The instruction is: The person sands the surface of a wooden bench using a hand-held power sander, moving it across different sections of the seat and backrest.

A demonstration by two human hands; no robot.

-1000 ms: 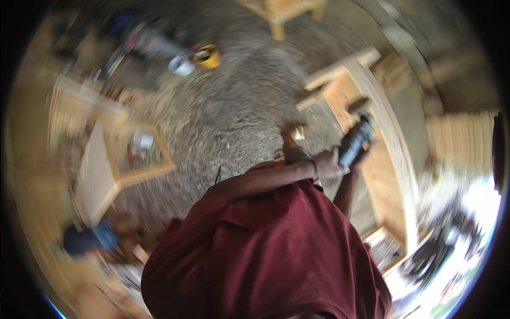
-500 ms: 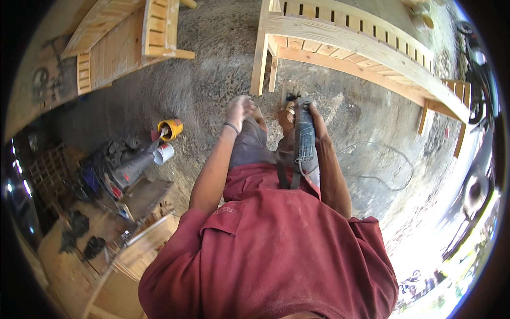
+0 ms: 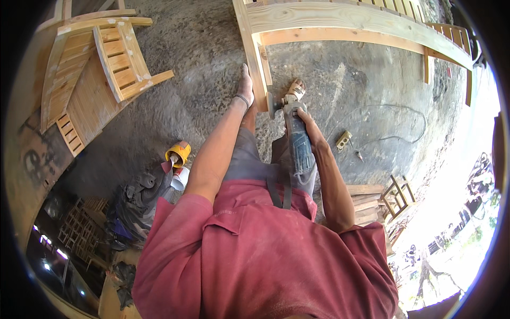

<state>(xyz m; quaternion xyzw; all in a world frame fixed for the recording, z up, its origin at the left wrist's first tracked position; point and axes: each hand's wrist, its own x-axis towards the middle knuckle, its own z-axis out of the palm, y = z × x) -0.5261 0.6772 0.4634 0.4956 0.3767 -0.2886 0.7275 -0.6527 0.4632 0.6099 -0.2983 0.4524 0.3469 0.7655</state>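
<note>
While the right hand (image 3: 312, 127) grips a grinder (image 3: 300, 148), the left hand (image 3: 245, 89) lies open against a wooden leg (image 3: 255, 69).

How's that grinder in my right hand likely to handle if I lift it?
The grinder is probably heavy for its size, given its thick body and metal-looking head. Its hard-looking casing should stay stiff. The cord bending out of its rear end will likely be floppy and may drag.
</note>
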